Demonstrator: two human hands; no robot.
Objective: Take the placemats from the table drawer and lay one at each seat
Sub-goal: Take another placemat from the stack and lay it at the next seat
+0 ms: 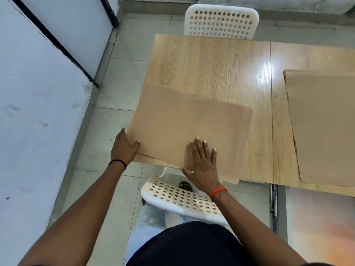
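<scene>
Tan placemat (190, 127) (finely textured): left hand (124, 145) grips its corner, right hand (201, 166) flat.

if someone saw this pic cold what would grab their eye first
Most likely the tan placemat at the near left corner of the wooden table, skewed and overhanging the edge, with the left hand gripping its left side and the right hand flat on top. Next, a second placemat lies to the right, and white perforated chairs stand at the near and far sides.
</scene>
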